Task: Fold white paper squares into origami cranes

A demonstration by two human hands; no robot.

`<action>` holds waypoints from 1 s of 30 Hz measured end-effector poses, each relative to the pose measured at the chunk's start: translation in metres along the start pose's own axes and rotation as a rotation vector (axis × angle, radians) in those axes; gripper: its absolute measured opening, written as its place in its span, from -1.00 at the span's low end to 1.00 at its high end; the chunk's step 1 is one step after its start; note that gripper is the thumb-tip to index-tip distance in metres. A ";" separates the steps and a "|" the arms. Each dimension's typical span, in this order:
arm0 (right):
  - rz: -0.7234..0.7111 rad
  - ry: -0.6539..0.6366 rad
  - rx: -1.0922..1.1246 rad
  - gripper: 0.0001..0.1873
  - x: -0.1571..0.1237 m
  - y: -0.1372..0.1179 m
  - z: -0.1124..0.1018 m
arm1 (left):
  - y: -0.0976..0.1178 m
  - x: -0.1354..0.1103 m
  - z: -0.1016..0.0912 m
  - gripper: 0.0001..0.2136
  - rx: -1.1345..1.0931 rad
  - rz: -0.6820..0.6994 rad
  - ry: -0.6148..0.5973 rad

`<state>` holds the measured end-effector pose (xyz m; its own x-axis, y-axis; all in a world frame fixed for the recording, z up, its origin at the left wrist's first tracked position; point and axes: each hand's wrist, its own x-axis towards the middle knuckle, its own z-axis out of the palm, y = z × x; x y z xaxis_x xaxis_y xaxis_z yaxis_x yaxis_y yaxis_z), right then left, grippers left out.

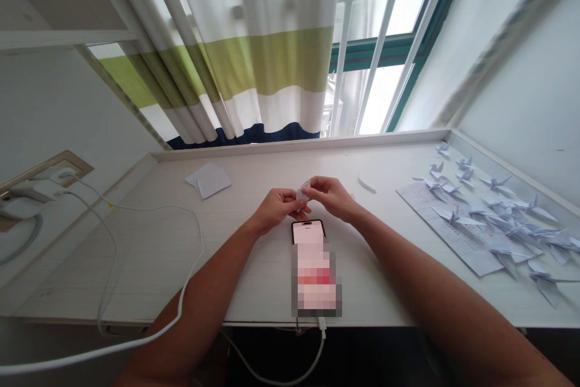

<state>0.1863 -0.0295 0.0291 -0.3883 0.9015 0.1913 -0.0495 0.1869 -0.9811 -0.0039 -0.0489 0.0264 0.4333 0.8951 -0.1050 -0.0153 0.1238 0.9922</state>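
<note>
Between my two hands is a small folded piece of white paper (pixel 302 191), held above the white desk. My left hand (pixel 281 206) pinches it from the left, with some fingers underneath. From the right, my right hand (pixel 330 194) grips its upper edge with thumb and fingers. The fingers cover much of the paper, so its exact folded shape is hard to make out. Just below my hands a phone (pixel 309 233) lies face up with its screen lit, most of it blurred out.
Several folded paper cranes (pixel 455 217) crowd the right side, some on a written sheet (pixel 426 209). Loose white papers (pixel 211 180) lie back left. A curved paper strip (pixel 367 182) lies behind my right hand. White cables (pixel 181 296) cross the left side; another cable (pixel 322 332) plugs into the phone.
</note>
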 end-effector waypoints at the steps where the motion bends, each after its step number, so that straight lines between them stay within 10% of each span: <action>1: -0.004 -0.019 -0.023 -0.62 -0.001 0.000 0.001 | 0.000 0.000 0.000 -0.57 0.009 0.011 0.002; 30: -0.011 -0.009 0.147 -0.59 -0.003 0.001 0.010 | 0.002 -0.002 0.006 -0.56 -0.025 0.040 0.021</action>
<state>0.1785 -0.0354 0.0273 -0.3951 0.8960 0.2029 -0.1882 0.1372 -0.9725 0.0008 -0.0528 0.0293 0.4129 0.9083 -0.0672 -0.0550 0.0985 0.9936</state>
